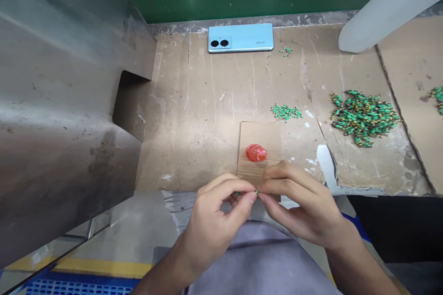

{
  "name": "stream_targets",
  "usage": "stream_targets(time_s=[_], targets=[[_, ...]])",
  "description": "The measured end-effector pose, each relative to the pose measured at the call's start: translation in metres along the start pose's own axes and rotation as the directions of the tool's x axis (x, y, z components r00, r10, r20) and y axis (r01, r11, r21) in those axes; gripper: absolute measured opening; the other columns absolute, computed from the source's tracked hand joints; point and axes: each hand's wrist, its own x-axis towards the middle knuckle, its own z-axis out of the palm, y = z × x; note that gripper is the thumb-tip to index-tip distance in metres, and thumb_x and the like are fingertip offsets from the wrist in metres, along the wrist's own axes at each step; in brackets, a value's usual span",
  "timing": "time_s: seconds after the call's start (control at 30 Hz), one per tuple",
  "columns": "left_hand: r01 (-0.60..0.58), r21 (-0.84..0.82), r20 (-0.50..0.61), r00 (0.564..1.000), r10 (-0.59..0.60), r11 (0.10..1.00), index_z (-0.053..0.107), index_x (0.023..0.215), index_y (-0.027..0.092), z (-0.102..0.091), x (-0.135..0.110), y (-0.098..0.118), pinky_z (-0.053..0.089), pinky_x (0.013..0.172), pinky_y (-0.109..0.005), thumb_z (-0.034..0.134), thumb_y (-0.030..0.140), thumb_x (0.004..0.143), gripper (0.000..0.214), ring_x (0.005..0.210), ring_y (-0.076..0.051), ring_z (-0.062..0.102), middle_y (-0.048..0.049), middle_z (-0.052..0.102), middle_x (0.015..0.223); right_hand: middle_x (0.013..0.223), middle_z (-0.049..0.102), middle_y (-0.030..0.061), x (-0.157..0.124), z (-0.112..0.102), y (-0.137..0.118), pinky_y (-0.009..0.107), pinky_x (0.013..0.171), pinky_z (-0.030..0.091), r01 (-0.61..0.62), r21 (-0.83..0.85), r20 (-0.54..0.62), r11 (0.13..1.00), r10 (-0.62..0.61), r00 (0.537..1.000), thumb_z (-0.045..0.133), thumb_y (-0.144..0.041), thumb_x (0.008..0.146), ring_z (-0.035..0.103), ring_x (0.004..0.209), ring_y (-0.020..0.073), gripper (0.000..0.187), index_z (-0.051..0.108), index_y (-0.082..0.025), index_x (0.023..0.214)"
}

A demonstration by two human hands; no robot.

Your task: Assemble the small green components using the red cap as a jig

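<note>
My left hand and my right hand meet at the table's front edge, fingertips pinched together. Between them shows a tiny green piece; its exact kind is too small and covered to tell. Both hands are closed at the fingertips around it. Just beyond them a small red cap-like dish rests on a cardboard piece. Past it, to the right, lies a small pile of tiny green pieces. A larger heap of green, yellow and dark pieces is farther right.
A light-blue phone lies at the back, with a few green bits beside it. A metal housing walls off the left. A pale tube slants in at the upper right. More green pieces sit at the right edge.
</note>
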Motion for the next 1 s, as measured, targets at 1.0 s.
stream_targets(time_s=[1.0], targets=[[0.227, -0.498, 0.021, 0.968, -0.25, 0.837, 0.092, 0.099, 0.022, -0.014, 0.003, -0.009, 0.071, 0.069, -0.02, 0.093, 0.019, 0.097, 0.004, 0.092, -0.023, 0.092, -0.0071, 0.094, 0.099, 0.084, 0.07, -0.0008, 0.002, 0.003, 0.04, 0.031, 0.058, 0.046, -0.272, 0.099, -0.2, 0.957, 0.287, 0.937, 0.077, -0.012, 0.102, 0.06, 0.068, 0.016, 0.015, 0.073, -0.025, 0.096]])
